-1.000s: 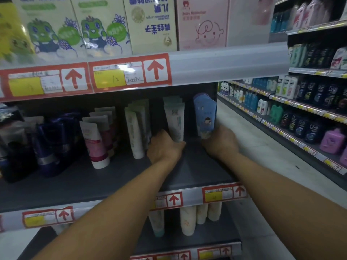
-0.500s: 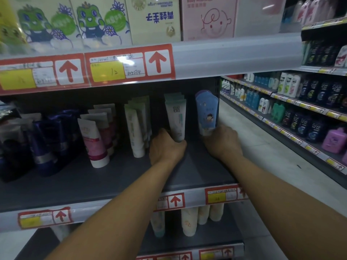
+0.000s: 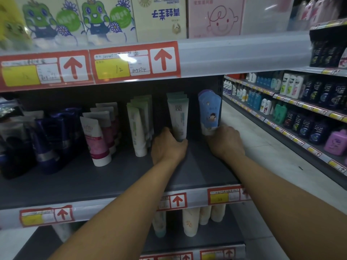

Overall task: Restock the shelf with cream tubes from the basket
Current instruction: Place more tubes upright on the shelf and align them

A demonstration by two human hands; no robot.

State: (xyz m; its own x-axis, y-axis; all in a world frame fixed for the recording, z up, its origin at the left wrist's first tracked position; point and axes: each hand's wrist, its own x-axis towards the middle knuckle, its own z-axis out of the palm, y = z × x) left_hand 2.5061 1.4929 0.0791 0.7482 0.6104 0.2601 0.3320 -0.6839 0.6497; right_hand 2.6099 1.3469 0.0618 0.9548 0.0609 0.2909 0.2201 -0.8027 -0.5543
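Both arms reach into the dark middle shelf. My left hand is closed around the bottom of an upright white-and-green cream tube, the front one of a short row. My right hand grips the base of a blue tube with a cartoon child, standing upright at the shelf's right end with more blue tubes behind it. The basket is not in view.
Left of my hands stand green-white tubes, pink-white tubes and dark blue tubes. Boxes fill the shelf above. Cream tubes stand on the lower shelf. An aisle floor and bottle shelves lie right.
Both hands stay at the same two tubes. The view has shifted slightly, and the tubes stand a little straighter than a second ago.
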